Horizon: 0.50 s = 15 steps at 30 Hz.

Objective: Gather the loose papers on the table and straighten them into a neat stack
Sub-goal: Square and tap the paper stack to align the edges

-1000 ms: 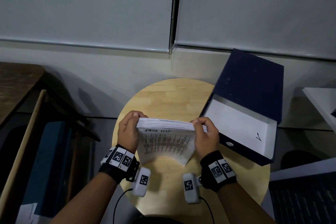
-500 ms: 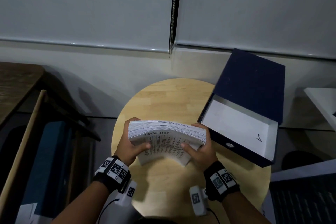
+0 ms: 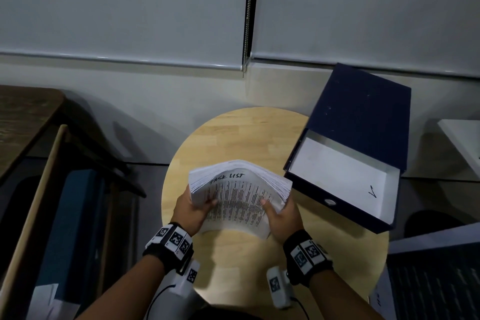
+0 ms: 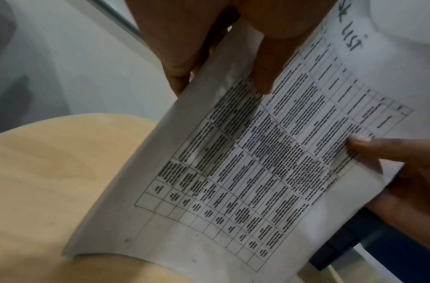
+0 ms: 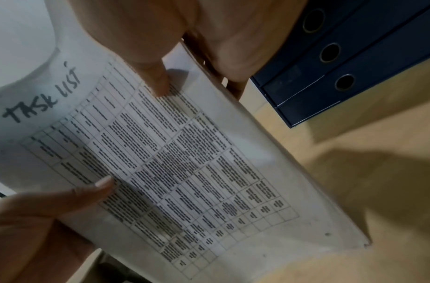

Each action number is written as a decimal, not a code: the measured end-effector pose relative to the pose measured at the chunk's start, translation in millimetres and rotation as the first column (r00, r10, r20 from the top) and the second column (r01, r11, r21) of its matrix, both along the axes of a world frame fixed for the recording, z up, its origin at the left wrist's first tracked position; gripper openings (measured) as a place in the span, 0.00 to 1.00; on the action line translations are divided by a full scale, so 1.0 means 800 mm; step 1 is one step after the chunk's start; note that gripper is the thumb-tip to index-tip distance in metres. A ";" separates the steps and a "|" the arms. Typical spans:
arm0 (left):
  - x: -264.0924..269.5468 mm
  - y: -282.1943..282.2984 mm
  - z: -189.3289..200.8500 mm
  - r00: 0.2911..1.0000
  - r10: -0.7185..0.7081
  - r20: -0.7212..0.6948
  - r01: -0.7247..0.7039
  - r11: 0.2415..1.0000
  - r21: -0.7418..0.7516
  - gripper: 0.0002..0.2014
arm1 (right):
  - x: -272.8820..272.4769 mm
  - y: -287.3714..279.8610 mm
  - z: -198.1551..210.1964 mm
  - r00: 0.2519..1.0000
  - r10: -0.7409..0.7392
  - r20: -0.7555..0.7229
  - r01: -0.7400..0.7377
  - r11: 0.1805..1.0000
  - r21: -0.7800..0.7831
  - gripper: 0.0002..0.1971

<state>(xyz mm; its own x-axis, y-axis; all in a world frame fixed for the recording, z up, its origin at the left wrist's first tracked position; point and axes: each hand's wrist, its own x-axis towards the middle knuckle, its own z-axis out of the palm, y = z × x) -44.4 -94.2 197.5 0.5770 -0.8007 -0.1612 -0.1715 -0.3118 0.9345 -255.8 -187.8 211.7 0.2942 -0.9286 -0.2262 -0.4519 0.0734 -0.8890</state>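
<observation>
Paper stack stood on end over the worktop, bowed between both hands

The stack of papers (image 3: 240,193), its front sheet headed "TASK LIST", stands on its lower edge on the round worktop (image 3: 233,132), just left of the open blue box file (image 3: 348,163). The left hand (image 3: 193,212) has a closed grip on the stack's left side, thumb across the printed face and fingers behind; the right hand (image 3: 283,215) grips the right side the same way. Held by both sides and flexed outward, the sheets likely loosen against one another, so their edges can settle level against the worktop. The top edges fan unevenly, so squaring seems unfinished.
</observation>
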 end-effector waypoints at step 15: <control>-0.001 0.000 -0.038 0.986 -0.095 0.133 0.058 0.964 0.260 0.15 | -0.012 -0.019 -0.075 0.988 -0.062 -0.139 0.078 0.990 0.118 0.51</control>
<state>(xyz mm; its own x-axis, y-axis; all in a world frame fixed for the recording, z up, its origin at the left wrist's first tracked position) -45.5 -94.1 166.8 0.5474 -0.7867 -0.2855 -0.3305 -0.5166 0.7898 -265.2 -203.4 151.5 0.1885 -0.9084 -0.3731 -0.5571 0.2140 -0.8024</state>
